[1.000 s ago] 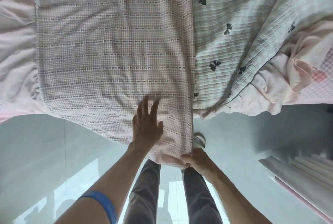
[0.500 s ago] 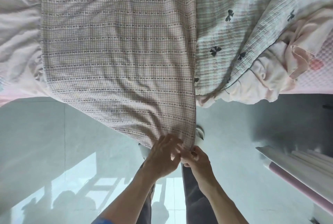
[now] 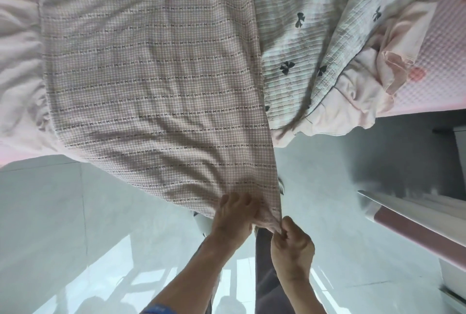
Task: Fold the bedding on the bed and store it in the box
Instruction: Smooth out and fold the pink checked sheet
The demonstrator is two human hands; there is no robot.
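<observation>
Gripping the near corner of the checked quilt [image 3: 156, 86], the left hand [image 3: 235, 215] has its fingers curled over the hem and the right hand [image 3: 292, 243] pinches the very tip; the quilt lies mostly spread on the bed [image 3: 17, 43], its corner drawn off over the floor [image 3: 50, 212]; no box is in view; the pinch looks slight, so a hard pull could slip it free and drop the corner; dragging might also catch the bow-print cover [image 3: 302, 36] just beside it, or skew the layered edges, leaving a crooked fold
</observation>
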